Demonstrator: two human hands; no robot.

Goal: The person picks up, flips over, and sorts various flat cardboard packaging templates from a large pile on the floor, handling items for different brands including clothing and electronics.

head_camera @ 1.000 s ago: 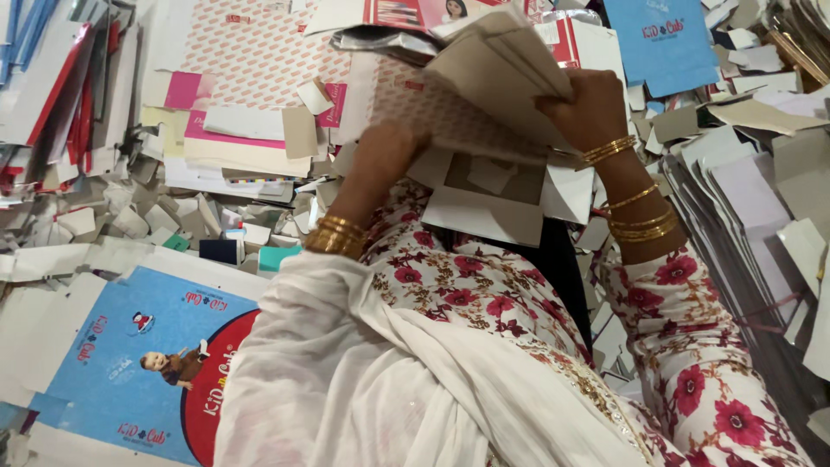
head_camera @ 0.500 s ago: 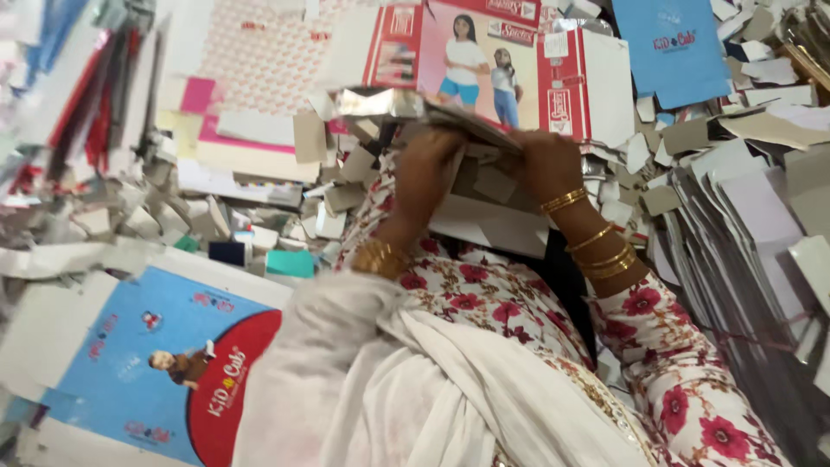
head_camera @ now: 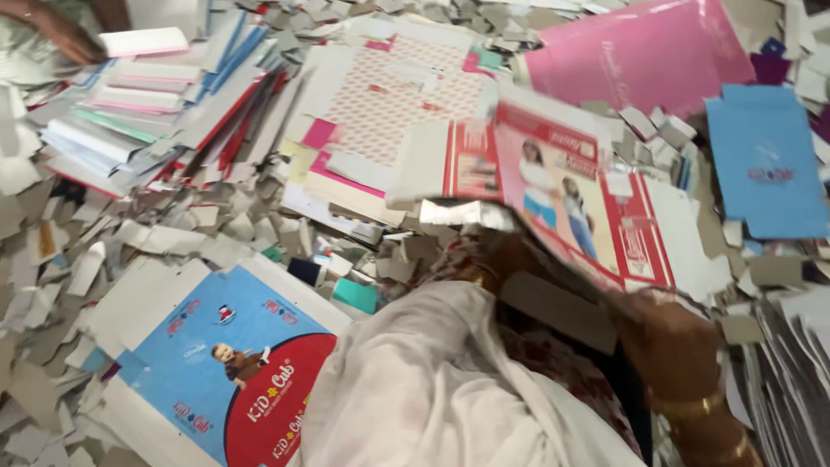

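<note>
Though blurred, red-and-pink carton sheet (head_camera: 553, 186) aloft

The floor (head_camera: 52, 406) is almost wholly covered. Cardboard scraps (head_camera: 173, 233) litter its middle and left. A stack of flat sheets (head_camera: 147, 112) fills the far left corner, and a pink sheet (head_camera: 640, 52) and a blue sheet (head_camera: 769, 164) crowd the far right. A red printed box sheet (head_camera: 562, 195), raised by the right hand (head_camera: 670, 346), blocks the centre. A blue and red sheet (head_camera: 233, 363) lies flat near the front edge, leaving open room above it.
</note>
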